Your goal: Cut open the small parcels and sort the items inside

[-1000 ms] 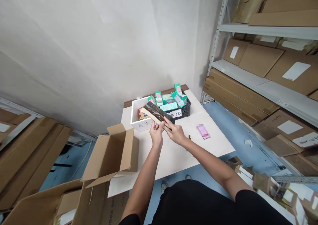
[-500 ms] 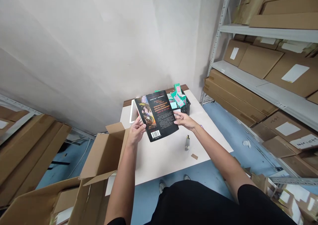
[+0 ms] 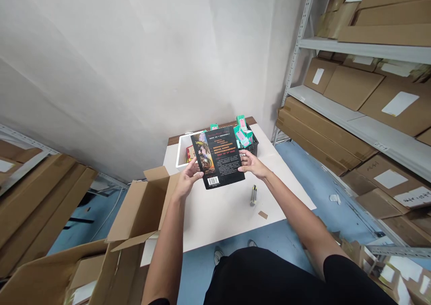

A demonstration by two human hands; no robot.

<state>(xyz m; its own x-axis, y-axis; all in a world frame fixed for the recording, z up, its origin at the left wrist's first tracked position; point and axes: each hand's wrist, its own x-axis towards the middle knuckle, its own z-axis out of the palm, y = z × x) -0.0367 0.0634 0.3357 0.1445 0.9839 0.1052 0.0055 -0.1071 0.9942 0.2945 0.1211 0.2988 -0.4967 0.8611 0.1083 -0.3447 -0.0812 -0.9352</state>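
Cardboard-stacked shelving flanks a white counter [image 3: 215,215]. Above it a dark paperback book [image 3: 218,162] is held upright, back cover and barcode visible, text unreadable, fingers of left hand [image 3: 188,181] and right hand [image 3: 252,165] closed on its edges.

Books: I held one book [image 3: 218,159].
Hands: I used two, left hand [image 3: 188,181] and right hand [image 3: 252,165].
Bins: I saw two, white bin [image 3: 182,150] and black basket [image 3: 253,144].
Tubes: I saw one tube [image 3: 253,195].
Open cartons: I saw one carton [image 3: 148,206].
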